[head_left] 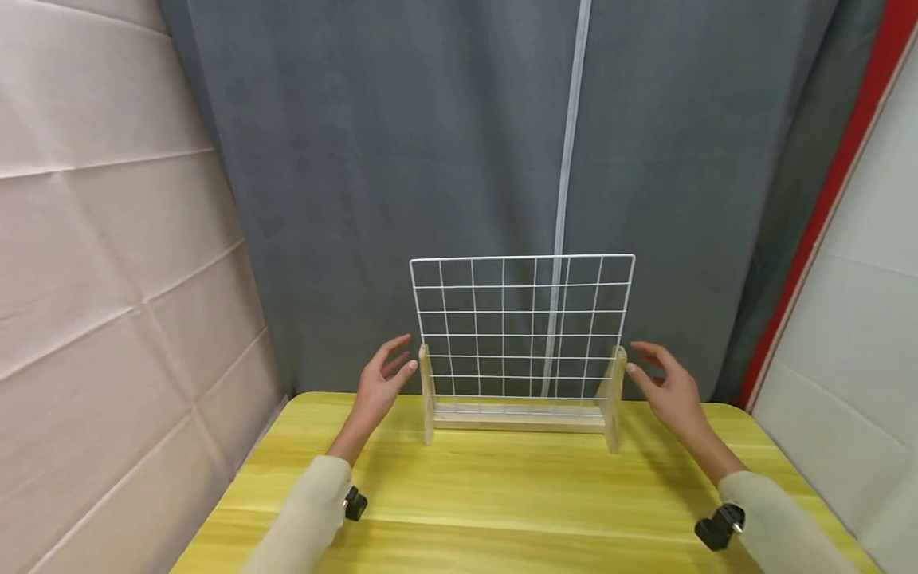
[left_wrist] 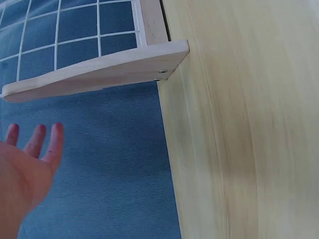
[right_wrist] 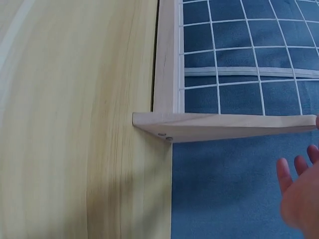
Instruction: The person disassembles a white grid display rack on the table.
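A white wire grid rack (head_left: 522, 327) stands upright in its pale wooden base (head_left: 518, 421) at the far edge of the yellow counter (head_left: 502, 510), roughly at twelve o'clock from the person and just in front of the grey curtain (head_left: 445, 159). The long axis of the rack runs left to right, from nine to three o'clock, with a wooden end post at each side.

The left hand (head_left: 380, 383) hovers beside the left post (head_left: 426, 395), with the post lying at about three o'clock from it. Its fingers are straight and spread in a wide, empty grip. One fingertip is very close to the post, though contact cannot be confirmed. The left wrist view shows the left palm (left_wrist: 22, 169) open and apart from the wooden foot (left_wrist: 99, 72).

The right hand (head_left: 670, 391) mirrors it by the right post (head_left: 615, 399), which lies at about nine o'clock from that hand. It also has a wide grip with relaxed fingers and holds nothing. In the right wrist view its fingertips (right_wrist: 299, 169) sit just below the wooden foot (right_wrist: 224, 127) without touching it.

Each hand appears about equally near its own end of the rack, so the rack lies between the two palms. Cream sleeves (head_left: 308, 510) cover both forearms, with a small black camera mount (head_left: 717, 526) at each wrist. A beige padded wall (head_left: 107, 279) stands at nine o'clock.
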